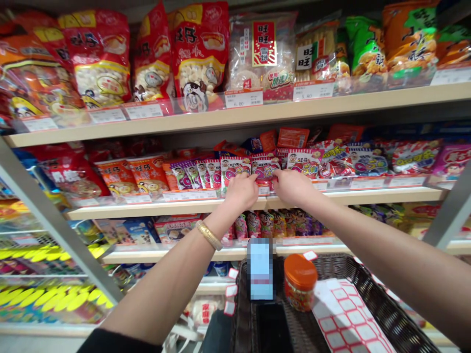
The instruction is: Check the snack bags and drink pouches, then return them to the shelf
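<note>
Both arms reach forward to the middle shelf. My left hand, with a gold bracelet on its wrist, is at the left edge of a small red-and-purple gummy candy bag. At the bag's right edge is my right hand. The fingers of both hands are curled in against the bag, which stands upright in the row; their tips are partly hidden. Similar candy bags stand directly to the left, and another white-and-red candy bag is just right, behind my right hand.
Below my arms is a dark wicker basket with an orange-lidded jar, a sheet of red-outlined labels and a lit phone. Large snack bags line the upper shelf. A slanted metal post is at left.
</note>
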### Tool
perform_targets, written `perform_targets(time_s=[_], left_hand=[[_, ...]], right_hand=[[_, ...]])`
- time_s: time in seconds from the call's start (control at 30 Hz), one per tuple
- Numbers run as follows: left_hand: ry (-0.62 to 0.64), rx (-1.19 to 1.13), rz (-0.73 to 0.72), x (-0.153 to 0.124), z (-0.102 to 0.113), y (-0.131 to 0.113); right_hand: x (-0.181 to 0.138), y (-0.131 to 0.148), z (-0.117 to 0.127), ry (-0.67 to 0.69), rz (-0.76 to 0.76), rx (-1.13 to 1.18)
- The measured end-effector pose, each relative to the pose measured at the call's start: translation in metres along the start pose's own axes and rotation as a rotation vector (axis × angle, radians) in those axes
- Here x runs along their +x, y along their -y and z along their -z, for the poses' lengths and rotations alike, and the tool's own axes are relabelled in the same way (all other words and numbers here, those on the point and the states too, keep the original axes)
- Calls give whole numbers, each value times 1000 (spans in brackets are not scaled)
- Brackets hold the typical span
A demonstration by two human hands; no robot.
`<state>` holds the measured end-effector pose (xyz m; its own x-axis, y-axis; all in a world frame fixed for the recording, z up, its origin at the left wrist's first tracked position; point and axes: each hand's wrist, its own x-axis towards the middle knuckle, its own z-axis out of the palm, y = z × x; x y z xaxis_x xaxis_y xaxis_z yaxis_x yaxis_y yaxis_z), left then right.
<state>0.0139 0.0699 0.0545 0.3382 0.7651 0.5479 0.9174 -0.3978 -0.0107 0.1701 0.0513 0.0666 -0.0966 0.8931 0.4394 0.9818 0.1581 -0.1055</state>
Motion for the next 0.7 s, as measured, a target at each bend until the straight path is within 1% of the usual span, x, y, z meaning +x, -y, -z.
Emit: perform_targets(time_s=[0.1, 0.2, 0.33, 0.43, 0.53, 0.7], left_hand=[[34, 15, 5, 4, -1, -1], [33, 4, 89, 8, -3, 1], [19, -234, 264, 19, -9, 4], [-2, -362, 316, 24, -13, 8], [-69, -507, 351, 26, -16, 11], [-267, -807, 503, 35, -21, 8]], right_hand=[[0, 1, -5, 18, 4, 29], [2, -1, -10, 20, 4, 58], [3, -1, -13, 11, 6, 105], [1, 2, -13, -6, 18, 140], [-2, 4, -14, -39, 42, 203], [-4, 4, -20, -81, 56, 306]])
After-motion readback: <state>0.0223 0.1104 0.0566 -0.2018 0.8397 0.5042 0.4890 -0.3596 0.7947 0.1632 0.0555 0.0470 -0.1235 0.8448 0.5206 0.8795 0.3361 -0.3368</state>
